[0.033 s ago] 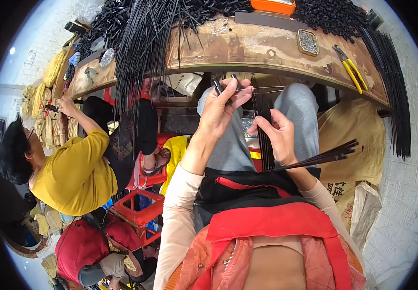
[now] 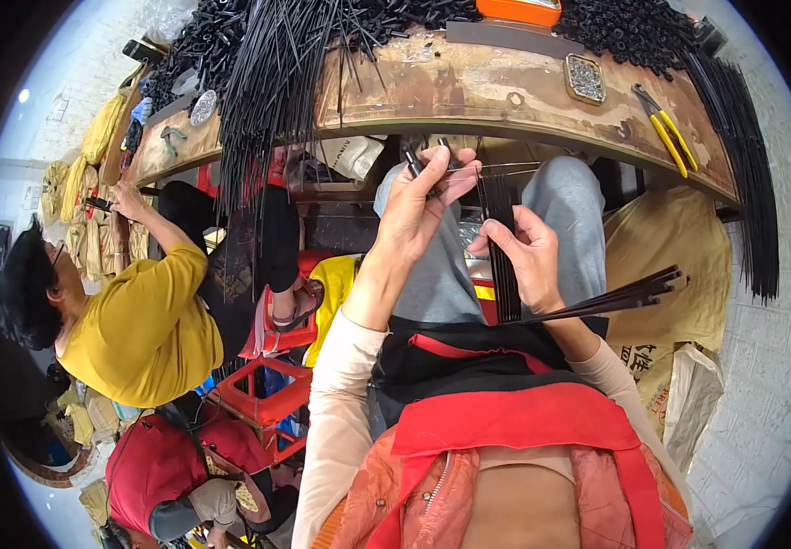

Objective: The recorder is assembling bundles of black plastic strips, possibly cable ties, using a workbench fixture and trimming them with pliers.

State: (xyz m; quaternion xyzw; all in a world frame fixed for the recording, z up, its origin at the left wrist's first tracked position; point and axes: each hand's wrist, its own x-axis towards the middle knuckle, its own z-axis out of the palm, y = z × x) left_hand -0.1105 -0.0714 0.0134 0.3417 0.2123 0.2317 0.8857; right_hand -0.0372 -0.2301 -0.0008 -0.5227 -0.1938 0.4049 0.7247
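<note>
My left hand (image 2: 416,203) is raised over my lap, closed on a short black tube (image 2: 412,157) that pokes out between its fingers. From those fingertips a thin wire (image 2: 511,171) runs to the right. The wire passes by the tops of a row of slim black rods (image 2: 502,265), which look like umbrella ribs and hang close together. My right hand (image 2: 525,254) pinches this row from the right side with thumb and fingers. More dark rods (image 2: 624,297) fan out to the right beside my right wrist. How the wire meets the rods is too fine to make out.
Ahead, a worn wooden bench (image 2: 469,87) carries a hanging bundle of black rods (image 2: 272,91), heaped black parts (image 2: 624,37), a tin of small metal pieces (image 2: 585,78) and yellow-handled pliers (image 2: 665,133). A person in yellow (image 2: 139,329) sits left, near red stools (image 2: 263,389).
</note>
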